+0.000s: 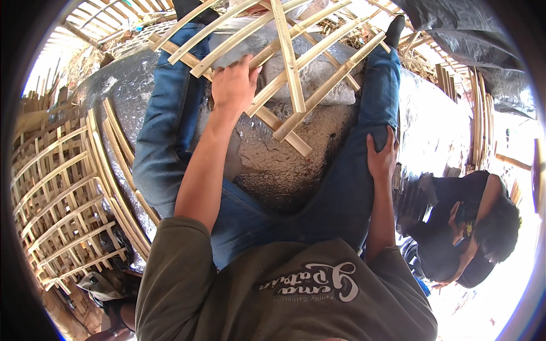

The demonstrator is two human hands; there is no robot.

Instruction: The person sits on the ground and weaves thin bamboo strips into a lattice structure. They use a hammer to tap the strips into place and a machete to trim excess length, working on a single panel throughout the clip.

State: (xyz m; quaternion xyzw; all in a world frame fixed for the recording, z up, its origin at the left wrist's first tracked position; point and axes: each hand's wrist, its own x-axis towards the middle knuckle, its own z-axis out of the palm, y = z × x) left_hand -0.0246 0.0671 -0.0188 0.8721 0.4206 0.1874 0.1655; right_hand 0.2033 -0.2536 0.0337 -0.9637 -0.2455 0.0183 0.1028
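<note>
A half-built lattice of pale split-bamboo slats (291,65) lies between my lower legs, over the wrapped surface in front of me. Several long strips run side by side, crossed by a few others at an angle. My left hand (234,90) grips one of its slats near the left end, with the fingers curled over it and their undersides hidden. On my right leg, near the knee, rests my right hand (382,154). Its thumb and fingers are spread on the blue jeans, and it holds nothing.
Finished woven bamboo panels (54,199) are stacked at left, with loose curved strips (122,187) beside them. Bundled slats (480,119) stand at the far right. Another person (455,227) crouches on the right. Dark plastic sheeting (455,23) hangs top right.
</note>
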